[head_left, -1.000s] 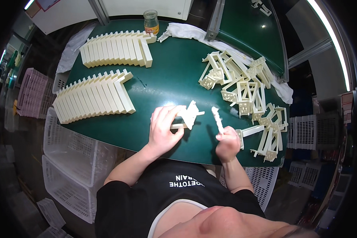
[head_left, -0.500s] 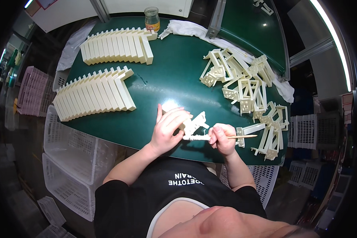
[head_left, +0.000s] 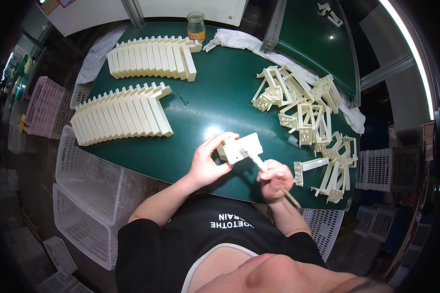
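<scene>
My left hand (head_left: 208, 160) is closed on a cream plastic part (head_left: 248, 144) near the table's front edge, its flat plate face turned up. In my right hand (head_left: 275, 181) is a thin wooden stick (head_left: 291, 197) with a fuzzy white wrapped end (head_left: 255, 159). That end meets the plate, and the bare end points down to the right. My left fingers partly cover the part's far side. Just right of my right hand, a cream bracket-like piece (head_left: 298, 174) lies on the table.
Two rows of cream parts, an upper row (head_left: 154, 58) and a lower row (head_left: 122, 113), stand on the green table (head_left: 215, 93) at left. Open cream frames (head_left: 305, 115) are heaped at right. A glass jar (head_left: 196, 29) and white cloth (head_left: 234, 39) lie at the back; plastic crates (head_left: 88, 166) flank the table.
The plastic part has been turned so its flat plate faces up. My right hand has tilted the stick, swinging its white end up onto the plate and its bare end down.
</scene>
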